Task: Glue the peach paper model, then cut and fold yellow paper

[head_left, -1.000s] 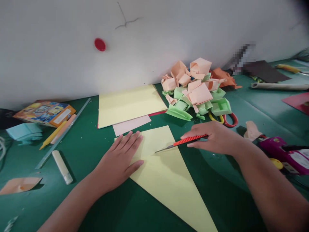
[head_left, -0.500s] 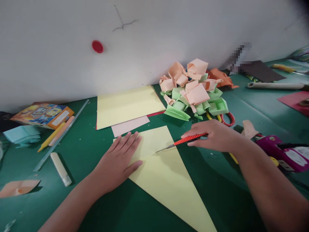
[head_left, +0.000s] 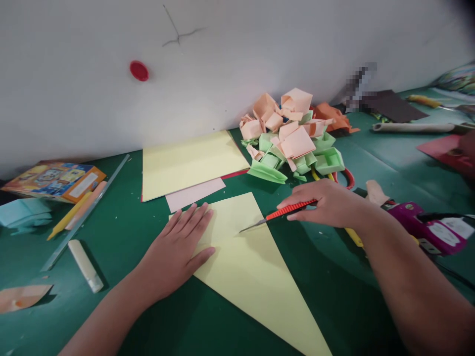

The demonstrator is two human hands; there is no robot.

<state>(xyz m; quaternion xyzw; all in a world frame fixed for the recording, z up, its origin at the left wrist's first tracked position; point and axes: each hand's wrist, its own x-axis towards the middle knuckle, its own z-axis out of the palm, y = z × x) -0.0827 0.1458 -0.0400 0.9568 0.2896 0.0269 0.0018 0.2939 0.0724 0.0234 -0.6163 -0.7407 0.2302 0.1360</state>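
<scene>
Two bare hands are being kept busy on one sheet of yellow paper (head_left: 256, 277), spread partly under the left hand (head_left: 185, 242) and toward the right hand (head_left: 315, 202). And the left hand is laid flat, palm down, fingers slightly apart, nothing gripped, the paper's upper strip (head_left: 232, 212) pinned beneath it. By the right hand, closed in a pinch of thumb and fingers, a red-handled cutter (head_left: 289, 209) is held; its blade (head_left: 256, 225) is laid across the paper's right edge, the tip between the hands, on the line where strip meets tapering part. How far along? The paper appears to be folded already, and the cut is judged only partly made: toward the left hand from the tip, no gap can be seen, so that stretch seems to be left. Whether the paper is parted behind the tip cannot be told. No strip is seen freed. Just beyond the left fingertips a pale pink slip (head_left: 196, 194) is left lying; beyond the right hand, a pile of folded paper pieces (head_left: 295, 141) is heaped.
</scene>
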